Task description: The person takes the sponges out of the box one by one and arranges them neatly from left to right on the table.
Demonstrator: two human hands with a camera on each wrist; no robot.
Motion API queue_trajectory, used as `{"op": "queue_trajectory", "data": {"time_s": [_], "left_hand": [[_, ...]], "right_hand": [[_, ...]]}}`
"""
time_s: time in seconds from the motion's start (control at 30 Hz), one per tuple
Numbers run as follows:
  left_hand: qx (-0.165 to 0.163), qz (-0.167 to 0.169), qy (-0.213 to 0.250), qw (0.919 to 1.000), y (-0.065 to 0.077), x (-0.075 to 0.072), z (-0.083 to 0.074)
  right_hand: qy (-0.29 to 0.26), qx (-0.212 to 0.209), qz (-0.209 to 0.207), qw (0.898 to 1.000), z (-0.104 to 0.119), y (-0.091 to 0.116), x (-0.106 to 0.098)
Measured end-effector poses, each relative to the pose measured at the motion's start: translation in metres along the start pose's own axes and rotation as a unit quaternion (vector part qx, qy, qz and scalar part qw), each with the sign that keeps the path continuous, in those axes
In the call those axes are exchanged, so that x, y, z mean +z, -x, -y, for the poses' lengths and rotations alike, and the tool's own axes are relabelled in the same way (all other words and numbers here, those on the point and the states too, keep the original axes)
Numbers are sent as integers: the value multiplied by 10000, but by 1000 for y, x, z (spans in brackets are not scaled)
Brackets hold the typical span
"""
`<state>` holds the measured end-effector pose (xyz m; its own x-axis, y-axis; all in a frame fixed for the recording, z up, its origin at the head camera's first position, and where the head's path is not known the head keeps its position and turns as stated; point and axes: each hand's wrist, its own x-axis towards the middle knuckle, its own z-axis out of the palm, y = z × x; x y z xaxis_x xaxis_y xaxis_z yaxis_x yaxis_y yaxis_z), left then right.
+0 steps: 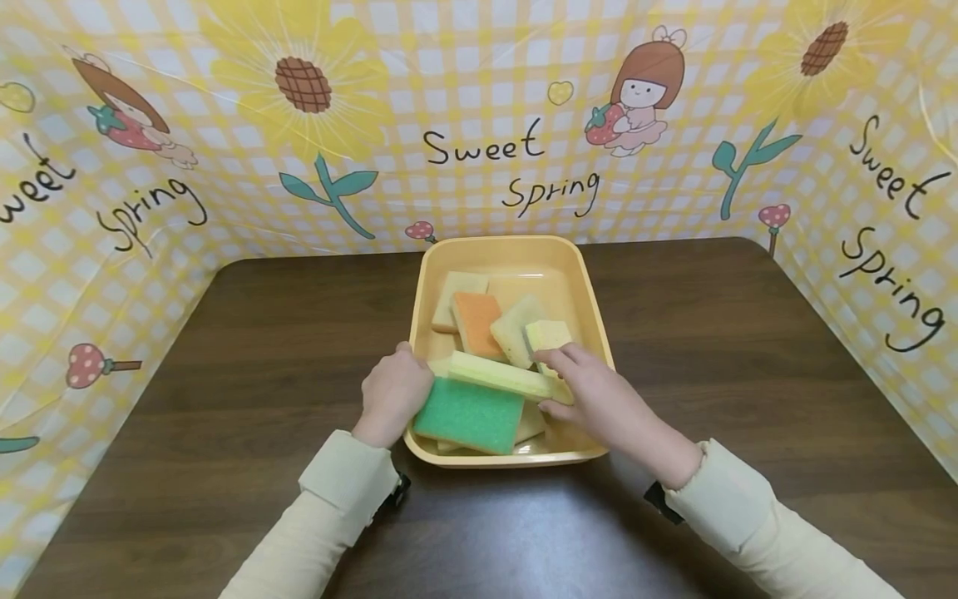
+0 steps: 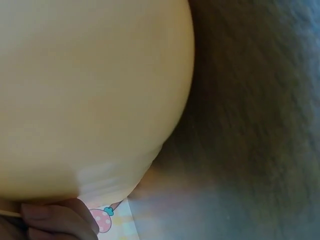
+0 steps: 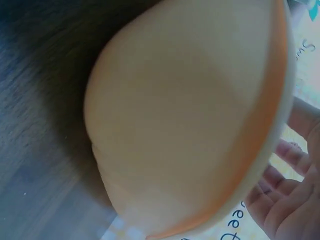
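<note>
A yellow plastic basin (image 1: 552, 264) holds several sponges. My left hand (image 1: 395, 391) grips the basin's left rim; in the left wrist view its fingers (image 2: 62, 220) curl beneath that rim. Over the basin's right side reaches my right hand (image 1: 609, 406), its thumb and fingers pinching the right end of a long pale yellow sponge (image 1: 497, 374) that is turned on edge. Right in front lies a green sponge (image 1: 470, 414), partly over a pale one. Beyond the hands are an orange sponge (image 1: 477, 320), a pale sponge (image 1: 516, 329) and a small pale yellow one (image 1: 550, 334).
The basin stands on a dark wooden table (image 1: 299, 333). Another pale sponge (image 1: 458, 287) leans at the basin's far left. A yellow checked cloth (image 1: 479, 100) with flowers and lettering hangs behind the table and along both sides.
</note>
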<state>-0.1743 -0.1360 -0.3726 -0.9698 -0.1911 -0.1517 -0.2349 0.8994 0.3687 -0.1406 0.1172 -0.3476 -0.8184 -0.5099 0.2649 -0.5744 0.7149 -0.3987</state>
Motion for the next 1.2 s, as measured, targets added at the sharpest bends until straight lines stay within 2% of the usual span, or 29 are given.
{"op": "queue_trajectory", "data": {"time_s": [0.13, 0.63, 1.2], "left_hand": [[21, -12, 14, 10000, 1, 0, 0], [22, -68, 131, 9999, 1, -1, -1], [-1, 10, 100, 9999, 1, -2, -1]], "right_hand": [[422, -292, -263, 9983, 1, 2, 5], [369, -564, -807, 9945, -1, 2, 13], [-153, -279, -933, 9951, 0, 4, 4]]}}
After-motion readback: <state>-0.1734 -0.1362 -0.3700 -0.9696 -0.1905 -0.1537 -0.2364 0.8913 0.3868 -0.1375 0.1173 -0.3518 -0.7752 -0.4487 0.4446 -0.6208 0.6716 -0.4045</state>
